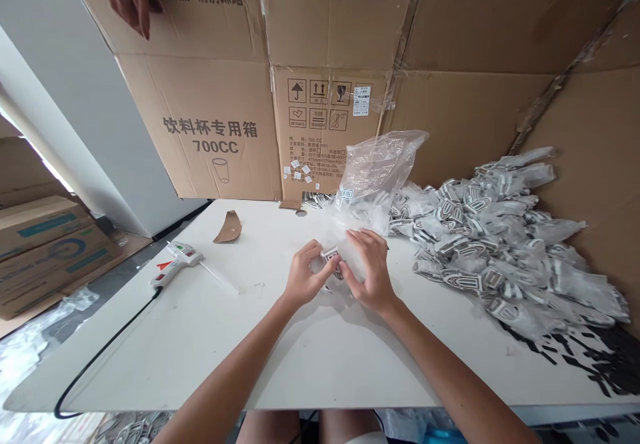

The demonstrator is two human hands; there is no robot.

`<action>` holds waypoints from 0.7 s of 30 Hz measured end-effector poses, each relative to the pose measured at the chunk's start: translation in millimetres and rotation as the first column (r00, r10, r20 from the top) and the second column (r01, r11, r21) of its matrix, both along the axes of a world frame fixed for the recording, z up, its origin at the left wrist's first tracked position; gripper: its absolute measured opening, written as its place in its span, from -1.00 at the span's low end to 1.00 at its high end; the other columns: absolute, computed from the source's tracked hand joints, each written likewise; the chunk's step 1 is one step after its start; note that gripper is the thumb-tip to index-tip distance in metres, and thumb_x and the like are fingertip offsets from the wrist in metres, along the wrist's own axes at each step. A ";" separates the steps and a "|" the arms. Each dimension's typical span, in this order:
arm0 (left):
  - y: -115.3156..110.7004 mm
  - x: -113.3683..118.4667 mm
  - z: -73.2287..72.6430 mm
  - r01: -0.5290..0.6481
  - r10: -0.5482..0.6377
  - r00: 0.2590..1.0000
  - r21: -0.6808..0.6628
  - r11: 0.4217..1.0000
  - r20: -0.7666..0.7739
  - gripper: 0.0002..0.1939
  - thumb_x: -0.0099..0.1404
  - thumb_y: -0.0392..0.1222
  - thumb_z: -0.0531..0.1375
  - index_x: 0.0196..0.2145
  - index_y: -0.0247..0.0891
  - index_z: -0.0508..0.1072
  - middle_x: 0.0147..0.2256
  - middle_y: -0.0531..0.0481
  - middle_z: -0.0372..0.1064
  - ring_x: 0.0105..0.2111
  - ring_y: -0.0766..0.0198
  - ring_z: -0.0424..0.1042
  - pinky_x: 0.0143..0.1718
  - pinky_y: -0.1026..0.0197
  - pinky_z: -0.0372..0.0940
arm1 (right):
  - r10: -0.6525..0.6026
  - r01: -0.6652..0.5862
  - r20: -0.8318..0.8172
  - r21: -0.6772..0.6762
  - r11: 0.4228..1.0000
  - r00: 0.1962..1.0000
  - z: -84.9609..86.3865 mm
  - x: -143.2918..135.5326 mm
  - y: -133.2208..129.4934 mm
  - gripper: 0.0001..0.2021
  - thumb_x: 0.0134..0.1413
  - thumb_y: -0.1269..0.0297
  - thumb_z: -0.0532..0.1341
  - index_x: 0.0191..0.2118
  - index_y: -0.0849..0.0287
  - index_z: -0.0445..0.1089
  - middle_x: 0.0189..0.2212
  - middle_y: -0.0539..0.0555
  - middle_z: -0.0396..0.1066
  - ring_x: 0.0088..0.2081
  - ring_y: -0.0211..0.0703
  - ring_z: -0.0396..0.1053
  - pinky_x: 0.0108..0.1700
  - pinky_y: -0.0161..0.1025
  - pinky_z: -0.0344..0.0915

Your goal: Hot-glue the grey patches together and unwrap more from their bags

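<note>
Over the middle of the white table, my left hand (306, 279) and my right hand (371, 272) come together on a small clear plastic bag (345, 247). Inside or against the bag is a small grey-and-white buckle-like piece (330, 255), partly hidden by my thumbs. My left thumb and fingers pinch the piece from the left. The right hand's fingers curl around the bag's other side, its thumb close to the left one. Just behind my hands stands a larger, crumpled clear plastic bag (380, 167) with a small label.
A heap of bagged grey buckle-like pieces (465, 231) covers the table's right side, with black strips (600, 357) in front. At left lies a white glue gun (175, 261) with a black cord; near it is a cardboard scrap (229, 227). Cardboard boxes (210, 91) wall the back.
</note>
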State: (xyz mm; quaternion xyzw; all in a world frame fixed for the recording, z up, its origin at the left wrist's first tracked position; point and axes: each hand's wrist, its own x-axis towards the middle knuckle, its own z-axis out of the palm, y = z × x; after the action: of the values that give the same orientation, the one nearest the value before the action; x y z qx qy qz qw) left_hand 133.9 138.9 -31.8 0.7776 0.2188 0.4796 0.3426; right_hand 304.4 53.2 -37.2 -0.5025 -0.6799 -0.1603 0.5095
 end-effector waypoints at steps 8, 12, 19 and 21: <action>3.7 -0.1 -1.3 -0.020 0.021 0.999 -0.031 0.999 0.040 -0.69 0.44 0.08 0.33 -0.35 -0.18 0.58 -0.33 0.00 0.33 -0.34 0.21 0.38 -0.24 0.11 0.27 | 0.086 -0.108 -0.119 -0.198 0.974 0.989 -5.1 0.2 1.0 -0.72 0.43 0.22 0.23 0.17 0.00 0.45 -0.16 0.11 0.49 -0.02 0.10 0.41 0.11 0.12 0.30; 4.7 -1.7 0.0 -0.004 0.008 0.999 -0.071 0.997 0.046 -0.64 0.54 0.10 0.20 -0.26 -0.15 0.66 -0.32 -0.02 0.33 -0.30 0.19 0.40 -0.21 0.11 0.28 | 0.102 -0.140 -0.167 -0.236 0.962 0.981 -11.1 0.5 3.1 -0.86 0.42 0.21 0.25 0.02 0.02 0.47 -0.20 0.09 0.44 -0.08 0.05 0.40 0.04 0.04 0.33; 14.4 -0.1 -5.7 -0.171 0.175 0.981 -0.049 0.984 0.088 -0.83 0.51 -0.09 0.20 -0.11 -0.14 0.59 -0.23 -0.02 0.45 -0.23 0.17 0.43 -0.17 0.12 0.27 | 0.134 -0.206 -0.293 -0.230 0.951 0.947 -11.3 2.0 5.3 -0.85 0.47 0.16 0.19 0.00 0.02 0.45 -0.17 0.08 0.38 -0.09 0.00 0.41 0.03 -0.02 0.38; 15.9 -0.1 -6.7 -0.221 0.226 0.968 -0.061 0.973 0.104 -0.90 0.47 -0.15 0.22 -0.12 -0.14 0.54 -0.18 -0.03 0.51 -0.20 0.16 0.46 -0.15 0.12 0.29 | 0.126 -0.214 -0.352 -0.223 0.951 0.928 -8.6 1.1 4.2 -0.84 0.47 0.12 0.19 -0.02 0.03 0.45 -0.19 0.07 0.39 -0.10 -0.01 0.41 0.02 -0.04 0.38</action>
State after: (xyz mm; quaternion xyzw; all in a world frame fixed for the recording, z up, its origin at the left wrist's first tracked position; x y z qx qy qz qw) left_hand 133.8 154.7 -38.4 0.7117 0.2977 0.5517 0.3170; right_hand 305.5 57.4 -45.7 -0.5229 -0.6400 0.0617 0.5596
